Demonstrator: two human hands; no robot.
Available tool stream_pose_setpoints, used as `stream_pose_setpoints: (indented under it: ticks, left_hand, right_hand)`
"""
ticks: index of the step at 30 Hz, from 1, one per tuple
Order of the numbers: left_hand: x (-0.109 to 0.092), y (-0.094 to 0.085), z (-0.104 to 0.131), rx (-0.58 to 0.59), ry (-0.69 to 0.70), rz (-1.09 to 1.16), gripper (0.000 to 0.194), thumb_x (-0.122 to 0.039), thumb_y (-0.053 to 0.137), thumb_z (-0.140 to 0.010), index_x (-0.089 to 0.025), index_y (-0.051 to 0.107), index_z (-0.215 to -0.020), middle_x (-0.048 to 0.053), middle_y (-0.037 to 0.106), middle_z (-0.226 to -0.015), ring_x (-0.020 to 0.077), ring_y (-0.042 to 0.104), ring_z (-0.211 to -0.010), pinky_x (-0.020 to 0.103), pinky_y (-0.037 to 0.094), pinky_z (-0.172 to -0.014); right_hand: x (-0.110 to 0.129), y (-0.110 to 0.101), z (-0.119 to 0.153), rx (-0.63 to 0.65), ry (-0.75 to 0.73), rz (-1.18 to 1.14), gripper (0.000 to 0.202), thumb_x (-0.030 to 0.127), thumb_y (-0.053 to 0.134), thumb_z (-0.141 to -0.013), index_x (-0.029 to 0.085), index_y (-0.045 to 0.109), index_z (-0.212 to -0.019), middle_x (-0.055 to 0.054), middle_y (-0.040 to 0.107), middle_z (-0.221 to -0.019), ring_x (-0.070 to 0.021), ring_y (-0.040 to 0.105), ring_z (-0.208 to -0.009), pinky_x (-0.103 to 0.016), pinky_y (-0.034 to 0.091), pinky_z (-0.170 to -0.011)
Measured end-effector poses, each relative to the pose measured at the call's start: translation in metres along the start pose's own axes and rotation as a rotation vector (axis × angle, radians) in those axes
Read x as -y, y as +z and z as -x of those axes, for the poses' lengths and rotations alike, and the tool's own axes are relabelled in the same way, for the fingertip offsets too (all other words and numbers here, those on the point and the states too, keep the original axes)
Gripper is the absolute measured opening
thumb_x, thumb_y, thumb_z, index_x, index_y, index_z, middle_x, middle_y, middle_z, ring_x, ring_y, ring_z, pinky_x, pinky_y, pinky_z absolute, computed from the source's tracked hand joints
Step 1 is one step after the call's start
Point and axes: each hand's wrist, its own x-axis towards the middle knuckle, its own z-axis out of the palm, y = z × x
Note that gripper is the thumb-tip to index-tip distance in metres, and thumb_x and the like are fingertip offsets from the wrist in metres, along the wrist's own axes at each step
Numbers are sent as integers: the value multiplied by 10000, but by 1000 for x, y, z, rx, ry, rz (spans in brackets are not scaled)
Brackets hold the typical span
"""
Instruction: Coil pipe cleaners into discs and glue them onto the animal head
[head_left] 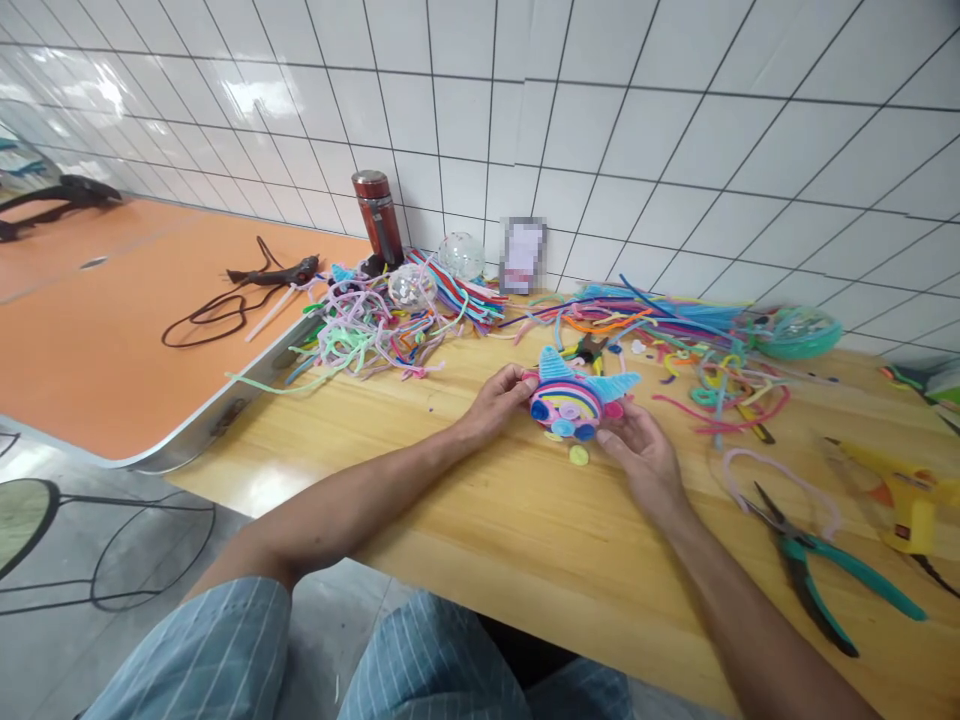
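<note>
A small craft figure (568,400) made of coiled pipe cleaners, with two light blue pointed pieces on top and pink, blue and light blue round pieces on it, is held between both hands above the wooden table. My left hand (504,398) grips its left edge with the fingertips closed on a pink part. On the other side, my right hand (637,452) has its thumb and fingers around the figure's right edge, beside a dark pink piece. A yellow disc (578,455) is just below the figure.
Pipe cleaners (352,335) lie heaped at the left back, more (660,310) along the wall. Teal-handled pliers (806,545) and a yellow glue gun (907,495) are at right. A red flask (379,220) and a phone (523,256) stand behind. An orange table (150,320) adjoins.
</note>
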Motion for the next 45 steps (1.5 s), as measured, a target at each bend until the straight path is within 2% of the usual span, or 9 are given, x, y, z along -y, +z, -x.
stream_pose_setpoints:
  ticks: [8,14,20,25,30,38,45]
  left_hand:
    - [7,1,-2,32,-47,53,505,-520,889,-737,-177,573,-930,-11,683,-889,160,673,-843,367,590,-850]
    - [12,1,-5,42,-47,94,439,-383,912,-702,-168,590,-911,-4,702,-942,159,675,-903,373,571,-923]
    - [12,0,-5,54,-54,111,447,-372,934,-678,-168,610,-909,-10,697,-905,148,665,-879,341,550,-909]
    - [12,1,-5,66,-42,114,459,-402,939,-691,-168,609,-908,-6,709,-910,150,669,-885,341,530,-926]
    - [13,-2,-5,72,-33,99,458,-399,926,-704,-164,610,-937,-1,722,-922,156,674,-883,343,518,-916]
    - [9,-3,-2,49,-34,75,402,-290,915,-676,-166,645,-946,5,731,-951,158,666,-903,326,499,-922]
    - [5,-3,3,94,-40,64,367,-253,901,-750,-176,667,-1021,32,734,-1047,173,690,-998,329,515,-969]
  right_hand:
    - [-3,-4,-8,-42,-47,-30,495,496,887,-727,267,753,-1144,-62,802,-1117,-245,736,-1045,-454,569,-1012]
    - [-2,-7,-9,-17,-68,-5,481,425,882,-709,271,751,-1145,-28,782,-985,-217,719,-944,-410,583,-940]
    - [1,-5,-10,-40,-83,-5,486,455,891,-693,279,750,-1123,-45,799,-1086,-234,720,-990,-432,582,-959]
    - [-2,-5,-12,-50,-55,-25,530,500,916,-670,267,743,-1113,-56,798,-1095,-246,729,-1014,-455,575,-994]
    - [-7,-4,-13,-47,-42,-62,553,472,922,-686,262,732,-1161,-67,793,-1144,-248,729,-1069,-475,560,-1048]
    - [-6,-1,-1,-51,-32,-95,562,453,876,-761,258,695,-1256,-107,764,-1304,-280,711,-1216,-497,563,-1080]
    - [-5,-4,6,-44,-6,-68,624,420,839,-816,252,627,-1378,-132,727,-1387,-304,683,-1289,-530,547,-1106]
